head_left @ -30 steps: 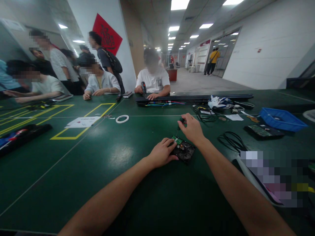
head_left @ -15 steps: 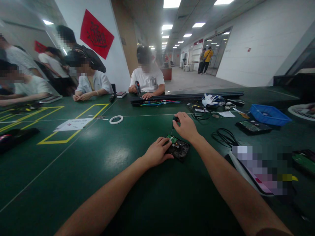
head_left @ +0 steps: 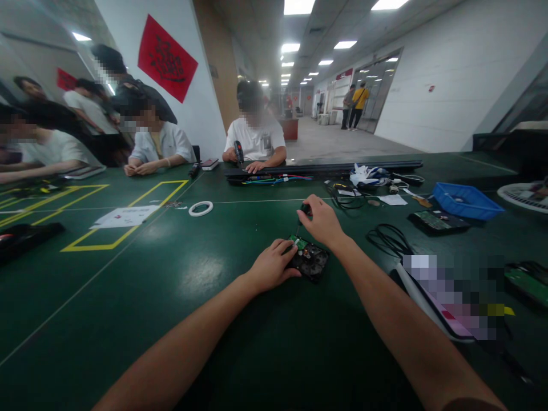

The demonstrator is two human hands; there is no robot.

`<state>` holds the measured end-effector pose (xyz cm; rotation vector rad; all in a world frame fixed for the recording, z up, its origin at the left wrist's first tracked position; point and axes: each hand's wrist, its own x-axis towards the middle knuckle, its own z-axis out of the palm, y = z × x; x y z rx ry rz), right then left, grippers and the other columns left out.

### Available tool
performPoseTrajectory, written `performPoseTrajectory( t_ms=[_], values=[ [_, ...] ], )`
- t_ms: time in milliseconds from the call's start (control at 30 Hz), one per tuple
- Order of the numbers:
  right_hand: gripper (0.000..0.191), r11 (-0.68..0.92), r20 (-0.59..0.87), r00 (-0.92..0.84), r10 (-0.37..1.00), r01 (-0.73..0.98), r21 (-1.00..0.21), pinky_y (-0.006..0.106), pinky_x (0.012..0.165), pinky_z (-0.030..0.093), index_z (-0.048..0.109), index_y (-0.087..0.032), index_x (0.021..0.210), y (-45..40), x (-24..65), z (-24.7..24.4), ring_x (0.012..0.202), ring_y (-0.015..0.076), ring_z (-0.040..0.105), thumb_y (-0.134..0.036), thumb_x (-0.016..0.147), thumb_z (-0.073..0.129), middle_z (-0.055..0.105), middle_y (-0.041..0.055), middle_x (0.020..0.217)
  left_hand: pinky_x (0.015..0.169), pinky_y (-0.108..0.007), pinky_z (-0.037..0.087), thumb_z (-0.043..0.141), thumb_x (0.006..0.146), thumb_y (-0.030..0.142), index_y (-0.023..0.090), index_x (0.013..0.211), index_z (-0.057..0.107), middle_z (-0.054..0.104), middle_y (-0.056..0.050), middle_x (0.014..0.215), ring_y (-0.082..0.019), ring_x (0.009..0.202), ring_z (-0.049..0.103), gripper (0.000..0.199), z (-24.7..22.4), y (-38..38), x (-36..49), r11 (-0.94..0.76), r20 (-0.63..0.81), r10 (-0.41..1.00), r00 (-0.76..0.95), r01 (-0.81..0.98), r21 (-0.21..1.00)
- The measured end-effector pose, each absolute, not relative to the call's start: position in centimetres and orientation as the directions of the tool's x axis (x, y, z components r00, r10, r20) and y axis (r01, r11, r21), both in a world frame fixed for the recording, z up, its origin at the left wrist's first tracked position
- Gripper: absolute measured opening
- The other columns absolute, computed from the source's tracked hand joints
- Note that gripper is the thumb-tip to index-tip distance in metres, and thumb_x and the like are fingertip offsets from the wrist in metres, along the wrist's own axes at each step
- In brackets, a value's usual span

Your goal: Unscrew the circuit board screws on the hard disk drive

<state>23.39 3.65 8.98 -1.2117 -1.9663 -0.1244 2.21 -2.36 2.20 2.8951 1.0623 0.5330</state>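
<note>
- At eleven o'clock from you, a white ring [head_left: 201, 214] lay on the counter [head_left: 162, 302].
- Your left hand [head_left: 272, 265], half spread, held the black device [head_left: 314, 261] by its nine o'clock side.
- That device lay near twelve o'clock.
- Your right hand [head_left: 322, 220], fingers curled tight, gripped a screwdriver [head_left: 304, 209] upright at its eleven o'clock edge.

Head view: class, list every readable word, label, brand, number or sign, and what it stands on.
None reads clearly.
Red diamond sign: black characters, too blurred.
White sheet: print too small.
Green circuit board: any markings too small.
</note>
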Motion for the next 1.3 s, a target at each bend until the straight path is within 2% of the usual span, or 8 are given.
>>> performPoseTrajectory(
  t_ms=[233, 633, 800, 967, 1300],
  values=[
    [0.02, 0.559, 0.652, -0.281, 0.704, 0.786, -0.265, 0.041, 0.085, 0.05, 0.056, -0.022, 0.113, 3.32, 23.53, 9.47, 0.097, 0.0281, 0.063, -0.026, 0.093, 0.057, 0.064, 0.012, 0.112, 0.113, -0.052, 0.046, 0.059, 0.095, 0.063, 0.016, 0.148, 0.049, 0.052, -0.018, 0.145, -0.036, 0.138, 0.042, 0.071, 2.13, -2.32, 2.17, -0.772, 0.308, 0.627, 0.716, 0.624, 0.121],
    [0.021, 0.556, 0.628, -0.281, 0.725, 0.777, -0.294, 0.039, 0.083, 0.051, 0.056, -0.021, 0.11, 3.46, 23.83, 9.8, 0.092, 0.0259, 0.064, -0.034, 0.094, 0.062, 0.065, 0.0106, 0.106, 0.114, -0.051, 0.045, 0.057, 0.096, 0.064, 0.016, 0.149, 0.049, 0.052, -0.018, 0.145, -0.036, 0.138, 0.042, 0.072, 1.99, -2.39, 2.1, -0.765, 0.306, 0.633, 0.711, 0.634, 0.109],
    [0.019, 0.632, 0.629, -0.35, 0.694, 0.715, -0.298, 0.039, 0.087, 0.05, 0.057, -0.021, 0.114, 3.47, 23.77, 9.92, 0.095, 0.025, 0.064, -0.027, 0.096, 0.058, 0.066, 0.0108, 0.112, 0.114, -0.052, 0.045, 0.056, 0.096, 0.064, 0.018, 0.149, 0.048, 0.051, -0.017, 0.147, -0.036, 0.138, 0.042, 0.07, 2.05, -2.44, 2.13, -0.764, 0.296, 0.637, 0.712, 0.635, 0.118],
    [0.019, 0.616, 0.632, -0.317, 0.707, 0.715, -0.331, 0.039, 0.087, 0.051, 0.057, -0.021, 0.114, 3.73, 23.85, 9.6, 0.095, 0.0255, 0.065, -0.026, 0.095, 0.058, 0.068, 0.0113, 0.114, 0.114, -0.052, 0.045, 0.057, 0.096, 0.064, 0.017, 0.149, 0.048, 0.051, -0.017, 0.147, -0.036, 0.139, 0.042, 0.071, 2.24, -2.5, 2.12, -0.766, 0.292, 0.635, 0.715, 0.631, 0.123],
    [0.019, 0.56, 0.666, -0.23, 0.709, 0.758, -0.334, 0.037, 0.079, 0.05, 0.058, -0.021, 0.109, 3.92, 23.77, 9.14, 0.086, 0.0252, 0.065, -0.034, 0.096, 0.06, 0.07, 0.0096, 0.099, 0.113, -0.052, 0.045, 0.057, 0.096, 0.064, 0.019, 0.15, 0.048, 0.051, -0.016, 0.148, -0.036, 0.139, 0.041, 0.072, 2.35, -2.51, 2.11, -0.761, 0.282, 0.644, 0.711, 0.634, 0.138]
  ],
)
